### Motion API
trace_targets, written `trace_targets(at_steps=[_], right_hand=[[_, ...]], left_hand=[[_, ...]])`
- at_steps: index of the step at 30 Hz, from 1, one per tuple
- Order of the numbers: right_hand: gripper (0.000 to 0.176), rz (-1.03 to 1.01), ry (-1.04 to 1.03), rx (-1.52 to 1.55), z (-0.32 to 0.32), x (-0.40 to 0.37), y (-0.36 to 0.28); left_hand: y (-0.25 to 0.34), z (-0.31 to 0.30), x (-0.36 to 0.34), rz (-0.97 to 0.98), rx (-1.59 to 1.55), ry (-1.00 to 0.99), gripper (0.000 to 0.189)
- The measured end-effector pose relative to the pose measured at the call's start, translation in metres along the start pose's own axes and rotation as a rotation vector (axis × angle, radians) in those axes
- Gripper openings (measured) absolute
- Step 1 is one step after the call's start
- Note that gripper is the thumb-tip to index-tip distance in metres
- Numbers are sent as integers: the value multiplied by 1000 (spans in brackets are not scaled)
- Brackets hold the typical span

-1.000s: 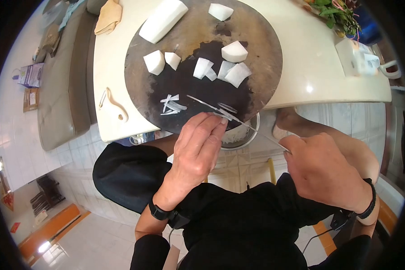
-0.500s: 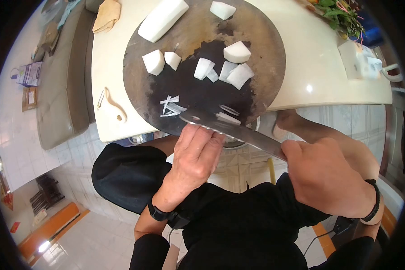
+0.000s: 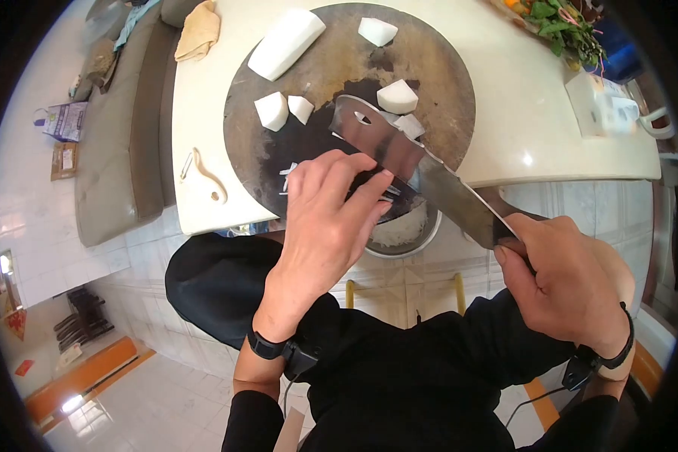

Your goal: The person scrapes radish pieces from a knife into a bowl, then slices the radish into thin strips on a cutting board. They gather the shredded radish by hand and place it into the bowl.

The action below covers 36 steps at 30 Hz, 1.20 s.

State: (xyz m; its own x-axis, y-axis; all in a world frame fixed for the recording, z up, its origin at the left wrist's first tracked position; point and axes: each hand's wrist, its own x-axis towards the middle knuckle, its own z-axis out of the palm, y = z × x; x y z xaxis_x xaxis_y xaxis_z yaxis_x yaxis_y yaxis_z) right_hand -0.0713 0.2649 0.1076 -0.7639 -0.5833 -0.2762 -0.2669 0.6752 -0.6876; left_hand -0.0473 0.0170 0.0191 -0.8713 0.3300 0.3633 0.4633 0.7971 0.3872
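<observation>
My right hand (image 3: pixel 561 279) is closed around the handle of a cleaver (image 3: pixel 448 197). Its broad blade slants up and left over the round cutting board (image 3: pixel 441 68) and covers part of the white radish slices. My left hand (image 3: pixel 324 218) reaches over the board's near edge with fingers apart, fingertips close to the blade; nothing shows in its grasp. Thin white strips (image 3: pixel 288 175) peek out beside its fingers. A large peeled white radish piece (image 3: pixel 286 44) lies at the back, with chunks (image 3: pixel 272 111) and a bigger chunk (image 3: pixel 397 97) farther forward.
Below the board's near edge stands a metal bowl (image 3: pixel 422 245) with white shreds inside. A peeler (image 3: pixel 207 177) lies on the table (image 3: pixel 520 98) at left, a folded cloth (image 3: pixel 197 32) behind it. Tissue box (image 3: pixel 589 102) and greens (image 3: pixel 557 26) sit at right.
The cleaver has moved up and turned so its broad face shows, now over the slices. My left hand has moved up and spread its fingers. More of the bowl shows.
</observation>
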Motion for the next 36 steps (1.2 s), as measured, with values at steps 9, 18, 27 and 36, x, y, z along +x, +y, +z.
trace_targets(at_steps=[9, 18, 27, 36], right_hand=[[3, -62, 78, -5, 11, -2, 8], [5, -126, 31, 15, 14, 5, -4], [13, 28, -195, 560, 14, 31, -11], [18, 149, -348, 732, 13, 42, -18]], left_hand=[[-7, 5, -4, -26, 76, 49, 17], [-31, 5, -22, -357, 177, 342, 15], [-29, -21, -19, -710, -969, 604, 26], [-39, -27, -22, -746, -1867, 302, 31]])
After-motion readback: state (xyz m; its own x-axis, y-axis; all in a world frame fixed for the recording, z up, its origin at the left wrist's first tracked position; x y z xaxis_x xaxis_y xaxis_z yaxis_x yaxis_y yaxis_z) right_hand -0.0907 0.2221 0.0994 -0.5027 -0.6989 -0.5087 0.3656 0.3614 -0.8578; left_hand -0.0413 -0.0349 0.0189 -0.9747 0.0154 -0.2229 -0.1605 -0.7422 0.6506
